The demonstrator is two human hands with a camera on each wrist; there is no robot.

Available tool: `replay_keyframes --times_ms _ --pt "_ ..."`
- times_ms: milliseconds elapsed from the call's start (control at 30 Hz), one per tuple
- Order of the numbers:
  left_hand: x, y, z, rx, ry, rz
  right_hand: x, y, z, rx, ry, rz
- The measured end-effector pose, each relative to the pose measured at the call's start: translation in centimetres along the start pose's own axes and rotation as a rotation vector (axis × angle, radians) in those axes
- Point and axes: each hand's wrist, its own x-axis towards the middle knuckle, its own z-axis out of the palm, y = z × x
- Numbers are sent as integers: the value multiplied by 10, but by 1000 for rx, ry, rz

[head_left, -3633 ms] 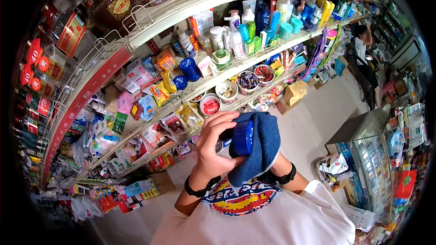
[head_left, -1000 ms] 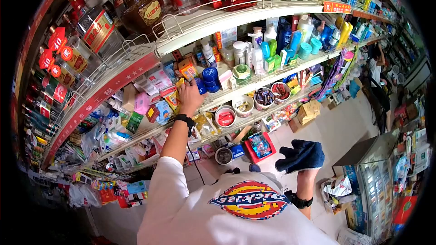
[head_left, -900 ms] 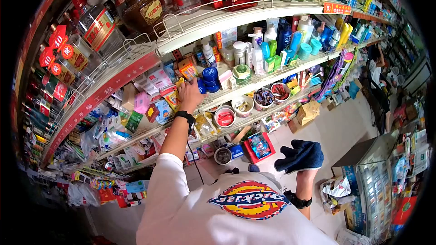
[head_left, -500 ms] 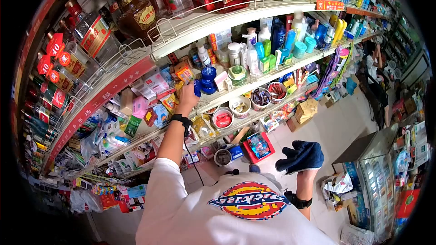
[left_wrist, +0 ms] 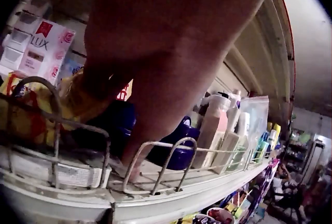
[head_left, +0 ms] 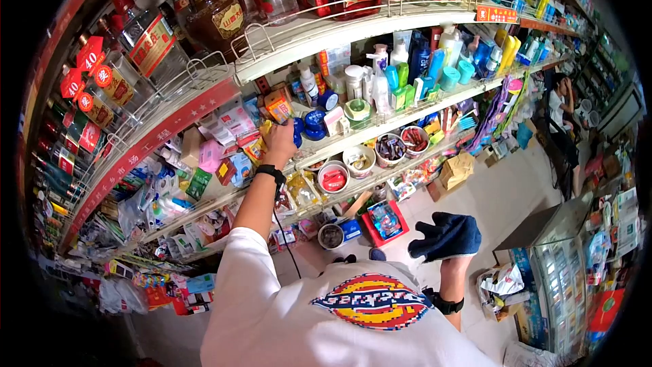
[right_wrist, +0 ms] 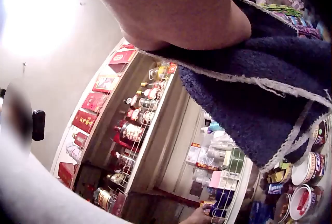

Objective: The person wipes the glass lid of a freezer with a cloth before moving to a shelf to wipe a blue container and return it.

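"LUX" on pink/wht box (left_wrist: 44, 45); "40" on 2 red tags (head_left: 89, 60), upper-L, head view.

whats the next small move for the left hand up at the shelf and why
Probably close the left hand round the nearest blue jar and lift it over the wire rail. The hand is already against the jars behind that rail, though its grip is hidden. The right hand holds the blue cloth low, well away from them.
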Motion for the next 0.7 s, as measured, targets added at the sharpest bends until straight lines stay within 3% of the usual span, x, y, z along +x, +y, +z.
replay_keyframes --times_ms 133,300,400,533,600,700 --pt "-1 -13 4 -29 84 48 -3 0 -3 -59 35 -131" --pt "-18 2 -33 -262 58 -8 -9 -15 6 34 11 74" --pt "-21 -5 -37 -360 10 -15 -5 -11 5 13 -10 5" --pt "-21 -24 -44 -405 -19 30 -4 -10 11 68 -16 46" --pt "-15 -37 -36 -381 9 29 1 -2 7 37 -23 24" --pt "-17 -39 -33 -594 145 -28 -4 -7 16 17 -65 26"
